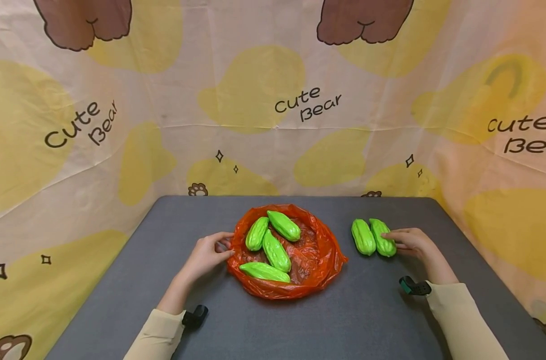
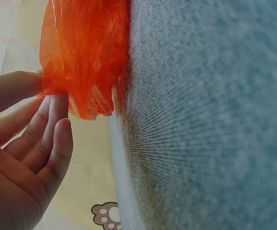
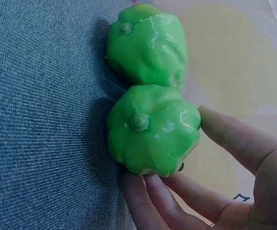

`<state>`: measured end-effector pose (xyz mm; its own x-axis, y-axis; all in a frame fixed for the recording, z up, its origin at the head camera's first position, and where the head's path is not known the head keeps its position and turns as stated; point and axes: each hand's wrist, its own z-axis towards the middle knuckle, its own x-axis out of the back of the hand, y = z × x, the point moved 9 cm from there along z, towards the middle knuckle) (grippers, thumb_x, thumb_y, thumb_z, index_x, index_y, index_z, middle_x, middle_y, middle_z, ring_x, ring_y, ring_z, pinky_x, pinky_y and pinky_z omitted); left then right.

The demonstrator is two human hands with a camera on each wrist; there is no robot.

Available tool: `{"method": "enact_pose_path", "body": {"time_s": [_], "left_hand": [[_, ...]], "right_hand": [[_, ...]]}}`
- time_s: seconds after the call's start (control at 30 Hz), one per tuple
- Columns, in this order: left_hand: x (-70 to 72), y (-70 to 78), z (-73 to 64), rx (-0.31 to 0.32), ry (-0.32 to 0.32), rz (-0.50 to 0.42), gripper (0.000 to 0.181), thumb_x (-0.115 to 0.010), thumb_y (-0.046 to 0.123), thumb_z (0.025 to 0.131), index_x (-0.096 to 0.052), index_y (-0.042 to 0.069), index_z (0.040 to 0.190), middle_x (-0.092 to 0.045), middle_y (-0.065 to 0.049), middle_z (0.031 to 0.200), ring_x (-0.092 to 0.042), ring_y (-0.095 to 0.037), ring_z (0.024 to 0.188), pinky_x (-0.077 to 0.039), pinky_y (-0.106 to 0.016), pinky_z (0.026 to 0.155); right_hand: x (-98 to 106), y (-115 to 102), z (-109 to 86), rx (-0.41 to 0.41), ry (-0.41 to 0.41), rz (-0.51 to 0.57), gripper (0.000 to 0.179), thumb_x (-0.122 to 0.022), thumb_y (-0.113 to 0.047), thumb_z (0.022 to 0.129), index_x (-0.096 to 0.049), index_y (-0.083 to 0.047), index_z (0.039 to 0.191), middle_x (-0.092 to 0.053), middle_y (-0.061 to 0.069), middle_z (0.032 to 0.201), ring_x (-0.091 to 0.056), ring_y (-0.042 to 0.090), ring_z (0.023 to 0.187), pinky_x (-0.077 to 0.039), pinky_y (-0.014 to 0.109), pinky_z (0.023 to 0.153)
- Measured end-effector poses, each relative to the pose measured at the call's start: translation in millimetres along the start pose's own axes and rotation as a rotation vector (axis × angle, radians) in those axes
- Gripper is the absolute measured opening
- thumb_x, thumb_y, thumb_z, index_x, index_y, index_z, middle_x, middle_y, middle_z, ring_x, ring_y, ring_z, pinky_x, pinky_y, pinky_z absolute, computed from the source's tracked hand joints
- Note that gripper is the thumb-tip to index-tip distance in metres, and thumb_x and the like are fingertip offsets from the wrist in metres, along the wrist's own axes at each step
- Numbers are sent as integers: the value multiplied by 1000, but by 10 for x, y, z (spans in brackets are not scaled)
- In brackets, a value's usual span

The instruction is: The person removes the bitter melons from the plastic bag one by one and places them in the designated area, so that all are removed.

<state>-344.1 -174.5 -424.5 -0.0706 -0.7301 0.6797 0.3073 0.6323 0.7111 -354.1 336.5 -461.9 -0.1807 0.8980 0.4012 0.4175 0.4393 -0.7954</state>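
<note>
A grey table [image 1: 327, 325] carried a red plastic bag [image 1: 330, 252], spread wide; toward the bag's three o'clock, two green gourds [image 1: 363, 237] lay side by side, touching.

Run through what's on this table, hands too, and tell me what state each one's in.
Red bag: open, mouth up, partly filled.
Vegetables in the bag: four, lying down.
Vegetable nearer the bag: outside, lying against its neighbour.
Vegetable farther from the bag: lying down, gripped.
Left hand: pinching the red bag.
Right hand: gripping the farther vegetable.
</note>
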Motion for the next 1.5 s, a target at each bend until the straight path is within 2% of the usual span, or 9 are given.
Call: {"method": "enact_pose_path", "body": {"time_s": [0.47, 1.0, 1.1, 1.2, 1.3, 1.4, 1.5], "left_hand": [[-4, -7, 1, 21, -6, -8, 43, -73, 15, 81, -63, 11, 122, -66, -3, 90, -58, -15, 70, -47, -26, 60], [8, 9, -6, 8, -1, -8, 42, -72, 14, 81, -63, 10, 122, -66, -2, 89, -58, -14, 69, -47, -26, 59], [7, 15, -4, 3, -1, -9, 42, -72, 13, 81, -63, 10, 123, -66, -3, 89, -57, -15, 69, -46, -26, 58], [7, 16, -5, 4, -1, -7, 43, -72, 13, 81, -63, 10, 123, -66, -3, 89, -57, -15, 69, -46, -26, 58], [7, 15, -5, 10, -1, -8, 43, -72, 13, 81, -63, 11, 123, -66, -3, 90, -58, -15, 69, -46, -26, 58], [7, 17, -6, 15, -2, -11, 43, -72, 13, 81, -63, 11, 123, -66, -3, 90, -58, -15, 69, -46, -26, 58], [13, 23, -7, 17, -2, -10, 42, -72, 14, 82, -63, 11, 123, -66, -3, 90, -57, -15, 69, -46, -26, 58]], "right_hand": [[-20, -23, -10, 24, -18, -23, 80, -57, -39, 92, -24, 13, 144, -18, 33, 150, -32, 43, 135, -44, 43, 100], [-19, -30, -33, 42, -34, -11, 77, -56, -39, 93, -27, 12, 143, -21, 32, 149, -39, 40, 132, -47, 40, 96], [-3, -31, -47, 45, -31, -3, 77, -57, -39, 92, -29, 12, 143, -24, 32, 149, -50, 34, 125, -48, 38, 95], [15, -42, -69, 57, -31, 11, 76, -58, -38, 92, -30, 12, 142, -30, 30, 147, -62, 19, 108, -49, 37, 93], [38, -60, -96, 75, -31, 40, 74, -59, -36, 92, -31, 13, 141, -42, 27, 141, -63, 5, 95, -50, 36, 92], [61, -81, -132, 91, -31, 67, 74, -59, -34, 93, -30, 14, 141, -58, 18, 127, -64, 2, 90, -50, 36, 91], [80, -109, -175, 104, -27, 75, 74, -59, -32, 93, -28, 15, 141, -62, 9, 121, -64, 2, 89, -50, 36, 91]]}}
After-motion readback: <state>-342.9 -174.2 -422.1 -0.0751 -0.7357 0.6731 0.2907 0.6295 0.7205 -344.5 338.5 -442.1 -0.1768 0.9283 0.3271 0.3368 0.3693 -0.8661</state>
